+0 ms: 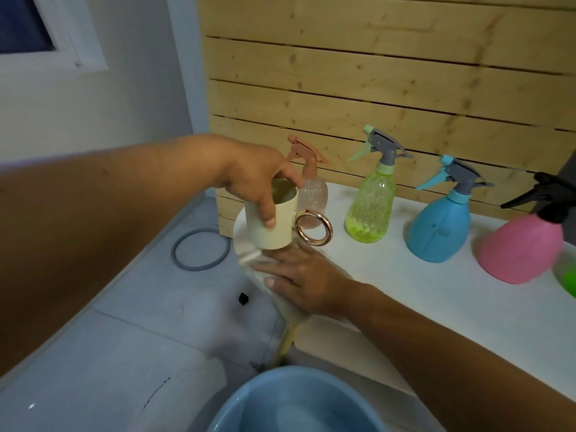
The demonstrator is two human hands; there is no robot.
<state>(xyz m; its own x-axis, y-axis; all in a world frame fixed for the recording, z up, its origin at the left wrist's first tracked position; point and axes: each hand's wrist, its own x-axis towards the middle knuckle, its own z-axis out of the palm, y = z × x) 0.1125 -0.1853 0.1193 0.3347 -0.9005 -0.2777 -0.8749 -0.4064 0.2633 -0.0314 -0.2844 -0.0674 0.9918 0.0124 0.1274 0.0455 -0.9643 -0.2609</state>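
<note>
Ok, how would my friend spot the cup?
Find the white table along the wooden slat wall. At its left end, the left hand grips a pale cream cup from above. Unlike the spray bottles beside it, it has a shiny copper ring handle.

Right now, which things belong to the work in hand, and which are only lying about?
In use: mug in left hand; cloth under right hand; table.
Lying about: brown spray bottle, green spray bottle, blue spray bottle, pink spray bottle, basin, grey ring.
</note>
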